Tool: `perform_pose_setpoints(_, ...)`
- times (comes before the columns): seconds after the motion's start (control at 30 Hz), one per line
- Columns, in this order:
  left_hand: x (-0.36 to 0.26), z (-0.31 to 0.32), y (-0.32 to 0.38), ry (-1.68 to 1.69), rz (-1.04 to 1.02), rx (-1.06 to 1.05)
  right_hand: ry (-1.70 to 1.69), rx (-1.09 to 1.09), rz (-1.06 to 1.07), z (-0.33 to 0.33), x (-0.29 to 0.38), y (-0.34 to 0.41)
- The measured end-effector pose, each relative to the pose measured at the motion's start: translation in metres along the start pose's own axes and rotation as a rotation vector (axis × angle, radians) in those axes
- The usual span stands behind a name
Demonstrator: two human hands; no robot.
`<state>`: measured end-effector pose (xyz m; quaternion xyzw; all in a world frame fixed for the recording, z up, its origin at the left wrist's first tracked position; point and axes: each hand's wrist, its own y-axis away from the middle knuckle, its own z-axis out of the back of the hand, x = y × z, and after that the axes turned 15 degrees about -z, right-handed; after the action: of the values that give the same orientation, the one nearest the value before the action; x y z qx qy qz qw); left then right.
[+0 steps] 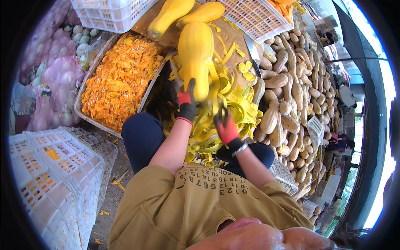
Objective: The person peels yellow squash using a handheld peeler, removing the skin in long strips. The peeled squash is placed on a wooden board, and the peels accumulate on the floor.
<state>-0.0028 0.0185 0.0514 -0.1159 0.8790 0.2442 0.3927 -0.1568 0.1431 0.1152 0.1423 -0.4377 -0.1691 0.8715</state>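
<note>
A large peeled yellow squash (pixel 196 53) lies lengthwise in front of me, its narrow end towards me. My left hand (pixel 187 100), in a red and black glove, grips that narrow end. A strip of peel hangs along the squash's right side, down towards my right hand (pixel 225 125). That hand is gloved alike, its fingers curled; a blurred thing at the fingertips cannot be made out. Curled yellow-green peelings (pixel 240 107) heap under and around both hands. Two more peeled squashes, one at the back (pixel 172 15) and one beside it (pixel 204 13), rest on the board.
A knife (pixel 252 51) lies at the board's right edge. A crate of orange pulp and seeds (pixel 120 78) stands left. White plastic crates are at lower left (pixel 62 162), top left (pixel 109 14) and top right (pixel 250 18). Unpeeled squashes (pixel 297 90) pile up right; net bags (pixel 61 78) lie far left.
</note>
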Motion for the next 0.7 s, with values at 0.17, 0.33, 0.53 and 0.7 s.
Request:
perform_pose_setpoints(0.17, 0.007, 0.016, -0.017, -0.057, -0.022, -0.143, 0.085, -0.192, 0.268, 0.023, 0.126, -0.134)
perform_pose_setpoints(0.33, 0.015, 0.022, -0.018, -0.127, -0.041, -0.124, 0.489, -0.247, 0.251, 0.005, 0.208, -0.19)
perform_pose_setpoints(0.53, -0.006, 0.024, -0.017, 0.046, 0.078, 0.051, 0.561, -0.028, 0.058, -0.047, 0.041, -0.028)
perform_pose_setpoints(0.7, -0.005, 0.021, -0.011, -0.114, 0.177, -0.035, 0.156, 0.287, -0.175, -0.019, -0.03, 0.062)
